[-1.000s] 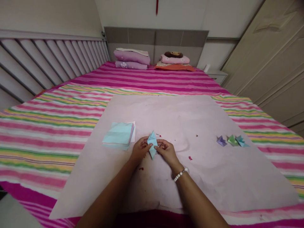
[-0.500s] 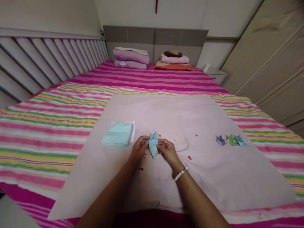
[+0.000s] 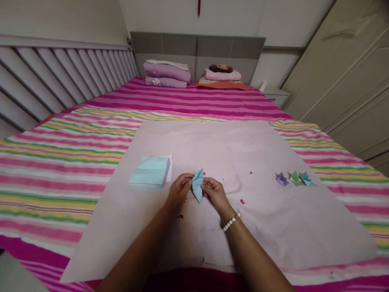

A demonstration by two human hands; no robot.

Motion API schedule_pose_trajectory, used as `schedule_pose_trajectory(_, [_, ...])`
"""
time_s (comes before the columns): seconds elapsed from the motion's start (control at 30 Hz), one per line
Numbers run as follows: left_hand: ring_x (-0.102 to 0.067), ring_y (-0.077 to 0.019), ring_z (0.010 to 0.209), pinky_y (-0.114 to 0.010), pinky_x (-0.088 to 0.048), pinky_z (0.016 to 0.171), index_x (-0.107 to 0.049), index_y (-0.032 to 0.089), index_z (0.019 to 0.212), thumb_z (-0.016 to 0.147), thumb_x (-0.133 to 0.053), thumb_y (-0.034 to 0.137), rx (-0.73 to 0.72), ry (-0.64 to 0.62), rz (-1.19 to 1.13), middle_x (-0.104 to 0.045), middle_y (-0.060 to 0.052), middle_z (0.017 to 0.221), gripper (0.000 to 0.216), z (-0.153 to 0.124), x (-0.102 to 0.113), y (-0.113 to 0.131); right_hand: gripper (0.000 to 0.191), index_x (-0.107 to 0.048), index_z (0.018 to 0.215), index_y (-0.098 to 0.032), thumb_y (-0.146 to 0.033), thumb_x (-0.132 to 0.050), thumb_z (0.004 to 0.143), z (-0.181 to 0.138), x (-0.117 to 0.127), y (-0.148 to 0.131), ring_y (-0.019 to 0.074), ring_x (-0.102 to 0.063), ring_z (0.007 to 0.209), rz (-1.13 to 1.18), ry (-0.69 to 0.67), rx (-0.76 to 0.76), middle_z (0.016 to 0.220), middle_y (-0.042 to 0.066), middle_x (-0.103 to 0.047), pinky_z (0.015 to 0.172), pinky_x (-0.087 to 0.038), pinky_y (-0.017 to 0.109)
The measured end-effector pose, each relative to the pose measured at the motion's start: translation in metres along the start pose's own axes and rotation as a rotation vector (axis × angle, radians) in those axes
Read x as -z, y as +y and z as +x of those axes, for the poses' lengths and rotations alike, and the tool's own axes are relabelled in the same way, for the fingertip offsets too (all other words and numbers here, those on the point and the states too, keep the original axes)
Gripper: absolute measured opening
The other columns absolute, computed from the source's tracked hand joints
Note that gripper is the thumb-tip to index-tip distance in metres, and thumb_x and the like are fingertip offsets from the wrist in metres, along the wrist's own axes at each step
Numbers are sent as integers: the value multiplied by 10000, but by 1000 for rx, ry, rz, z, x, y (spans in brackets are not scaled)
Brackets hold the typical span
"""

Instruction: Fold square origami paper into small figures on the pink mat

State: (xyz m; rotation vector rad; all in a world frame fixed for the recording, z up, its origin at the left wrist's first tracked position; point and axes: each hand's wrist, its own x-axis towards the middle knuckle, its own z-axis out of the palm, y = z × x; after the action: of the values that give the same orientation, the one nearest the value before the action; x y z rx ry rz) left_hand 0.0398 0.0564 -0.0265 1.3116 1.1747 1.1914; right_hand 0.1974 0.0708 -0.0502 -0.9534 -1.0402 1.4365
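A light blue folded paper piece (image 3: 197, 185), diamond-shaped with pointed ends, is pinched between both hands above a pale pink sheet (image 3: 212, 227) spread on the bed. My left hand (image 3: 179, 191) grips its left side with curled fingers. My right hand (image 3: 214, 192), with a white bead bracelet at the wrist, grips its right side. A stack of coloured square papers (image 3: 151, 172), light blue on top, lies just left of my hands.
Three small folded paper shapes, purple (image 3: 282, 179), green (image 3: 294, 178) and blue (image 3: 306, 179), sit in a row at the right. Small red scraps (image 3: 242, 201) dot the sheet. Striped bedding (image 3: 60, 162) surrounds it; folded pillows (image 3: 167, 74) lie at the headboard.
The blue paper piece has narrowed between my fingers, its sides pressed closer together. Both hands stay in place.
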Motion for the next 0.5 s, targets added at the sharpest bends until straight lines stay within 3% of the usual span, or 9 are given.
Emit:
schedule_pose_trajectory(0.2, [-557, -134, 604, -165, -369, 380, -605, 199, 1068, 841, -533, 392, -13, -1, 38, -626, -29, 764, 307, 1, 1, 1, 188, -703, 813, -184, -260, -738, 644, 0, 0, -1, 70, -429, 403, -2, 6, 0, 528, -45, -592, 420, -325, 204])
schedule_pose_trajectory(0.37, [-562, -148, 691, -157, -378, 355, -623, 194, 1041, 835, -533, 382, -40, 11, 66, -601, -65, 943, 293, -1, 2, 5, 190, -705, 809, -177, -267, -739, 644, -1, 1, -1, 71, -431, 409, -3, 5, 1, 542, -37, -600, 419, -326, 205])
schedule_pose_trajectory(0.5, [-561, -147, 681, -140, -357, 349, -612, 191, 1051, 850, -506, 379, -20, 13, 67, -579, -41, 809, 295, -1, 0, 6, 202, -704, 814, -174, -271, -741, 640, 0, 1, 0, 70, -426, 410, 0, 2, 3, 542, -37, -598, 418, -325, 203])
